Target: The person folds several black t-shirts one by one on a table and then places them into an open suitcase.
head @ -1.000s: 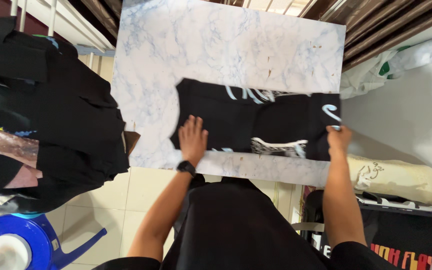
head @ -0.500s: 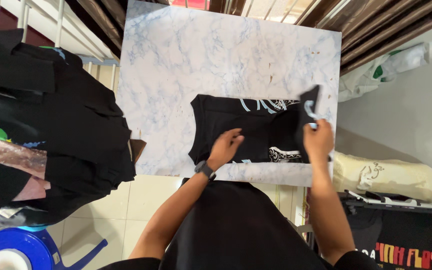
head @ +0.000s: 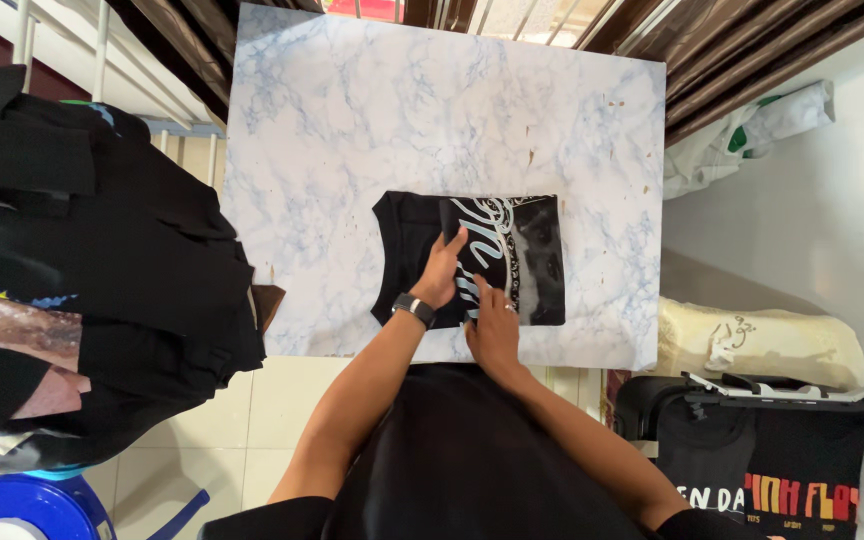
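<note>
Left hand (head: pixel 444 270) lies flat and open on a folded black shirt (head: pixel 472 258); right hand (head: pixel 495 325), fingers spread, presses its near edge. Shirt rests at the middle of a marble-patterned table (head: pixel 352 120), toward the near side. Uneven pressure could likely let the top fold spring back. Dark clothes (head: pixel 102 250) hang left; a blue stool (head: pixel 32 505) stands below.
</note>
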